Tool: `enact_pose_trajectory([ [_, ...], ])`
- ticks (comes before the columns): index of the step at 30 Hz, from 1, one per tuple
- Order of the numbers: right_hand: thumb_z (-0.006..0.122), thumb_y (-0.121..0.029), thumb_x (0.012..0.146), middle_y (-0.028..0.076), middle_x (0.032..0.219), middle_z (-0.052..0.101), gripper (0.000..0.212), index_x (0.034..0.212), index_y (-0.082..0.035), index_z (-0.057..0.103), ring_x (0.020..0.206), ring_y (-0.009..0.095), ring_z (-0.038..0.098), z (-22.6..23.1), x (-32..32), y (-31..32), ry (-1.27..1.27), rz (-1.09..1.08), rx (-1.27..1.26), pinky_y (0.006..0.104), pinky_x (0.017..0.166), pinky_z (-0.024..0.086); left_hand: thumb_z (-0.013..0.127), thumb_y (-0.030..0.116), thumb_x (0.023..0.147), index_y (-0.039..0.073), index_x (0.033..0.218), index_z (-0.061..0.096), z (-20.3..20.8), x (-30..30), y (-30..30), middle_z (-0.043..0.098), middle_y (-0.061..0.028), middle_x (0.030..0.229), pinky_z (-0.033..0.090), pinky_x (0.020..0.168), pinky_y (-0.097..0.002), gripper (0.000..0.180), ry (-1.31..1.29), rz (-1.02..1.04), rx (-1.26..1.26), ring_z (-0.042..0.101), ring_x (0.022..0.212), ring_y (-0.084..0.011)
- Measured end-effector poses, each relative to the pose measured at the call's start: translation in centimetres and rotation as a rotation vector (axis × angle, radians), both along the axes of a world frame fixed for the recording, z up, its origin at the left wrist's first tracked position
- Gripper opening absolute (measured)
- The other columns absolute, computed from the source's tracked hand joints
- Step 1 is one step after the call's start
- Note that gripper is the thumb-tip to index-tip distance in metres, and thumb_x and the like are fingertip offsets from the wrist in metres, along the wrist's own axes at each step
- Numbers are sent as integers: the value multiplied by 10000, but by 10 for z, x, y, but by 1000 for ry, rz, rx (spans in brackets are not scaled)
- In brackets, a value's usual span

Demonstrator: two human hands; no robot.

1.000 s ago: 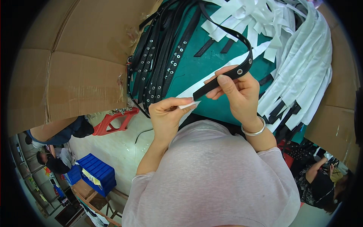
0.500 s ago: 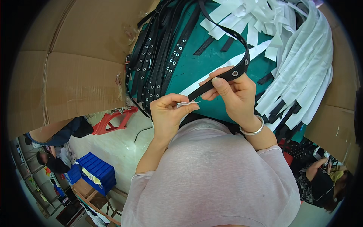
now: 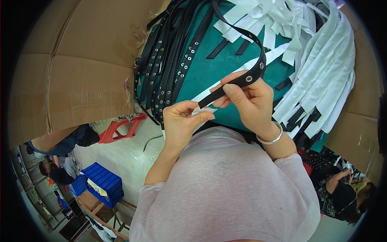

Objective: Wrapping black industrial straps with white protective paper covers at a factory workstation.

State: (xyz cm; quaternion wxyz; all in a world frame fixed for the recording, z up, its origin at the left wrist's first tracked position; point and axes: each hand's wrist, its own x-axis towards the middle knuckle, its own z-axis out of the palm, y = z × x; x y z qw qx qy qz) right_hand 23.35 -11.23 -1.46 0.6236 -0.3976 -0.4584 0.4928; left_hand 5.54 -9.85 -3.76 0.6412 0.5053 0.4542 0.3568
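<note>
On the left hand (image 3: 178,124), thumb and forefinger pinch a small white slip (image 3: 204,110) by the tip of a black strap (image 3: 242,82), above the near edge of the green worktop (image 3: 207,72). The right hand (image 3: 254,104), also above the worktop, pinches this strap between thumb and fingers, back from the tip; the strap bears metal eyelets and arcs toward the worktop's far side. A silver bangle (image 3: 267,142) circles the right wrist. A long white strip (image 3: 277,51) lies slantwise across the worktop. Many eyeleted straps (image 3: 159,76), all black, lie along the worktop's left side, and a thick heap of white strips (image 3: 326,72) covers its right side. Brown cardboard (image 3: 92,86) stands left of the worktop and more cardboard (image 3: 354,137) to its right; I cannot tell whether either is a box holding anything. Lower and to the left of the worktop are a red stool (image 3: 105,136) and, further off, a blue crate (image 3: 105,177) with a pale yellow sheet (image 3: 98,188) at its side; the crate's contents cannot be made out
</note>
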Motion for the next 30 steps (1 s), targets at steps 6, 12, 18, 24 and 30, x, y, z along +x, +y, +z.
enact_pose_trajectory([
  [6, 547, -80, 914, 151, 863, 660, 143, 982, 43, 571, 689, 167, 666, -4, 0, -2, -95, 4, -5, 236, 587, 549, 736, -36, 726, -47, 879, 666, 0, 1, -1, 678, -86, 787, 503, 620, -215, 169, -38, 23, 41, 627, 702, -98],
  [12, 652, -68, 828, 6, 755, 600, 91, 859, 18, 654, 624, 56, 508, -7, 8, 8, -447, 114, -107, 197, 558, 401, 700, 103, 818, -28, 920, 694, -7, -5, 0, 661, -33, 771, 438, 591, -185, 166, 51, 18, 77, 556, 667, -52],
  [18, 548, -203, 909, 7, 851, 591, 269, 1078, -2, 605, 738, 65, 510, -15, 5, 18, 3, 157, -444, 208, 624, 427, 683, 155, 842, -22, 907, 703, -3, -5, 17, 649, -5, 738, 418, 574, -182, 190, 1, -63, 4, 527, 659, -28],
  [24, 531, -231, 924, 53, 1046, 612, 276, 1065, -18, 635, 979, 128, 545, -39, -27, 8, -49, -10, -256, 270, 849, 417, 680, 168, 846, -22, 885, 705, -13, -6, 26, 646, -1, 724, 390, 533, -167, 195, 7, 53, 73, 512, 617, -20],
  [30, 519, -260, 928, 80, 1090, 602, 347, 1185, -31, 559, 984, 148, 536, -40, -21, 29, 503, 67, -394, 275, 867, 405, 676, 161, 850, -20, 882, 705, -10, -15, 28, 638, 12, 699, 357, 498, -159, 187, 59, 2, 91, 480, 567, -11],
])
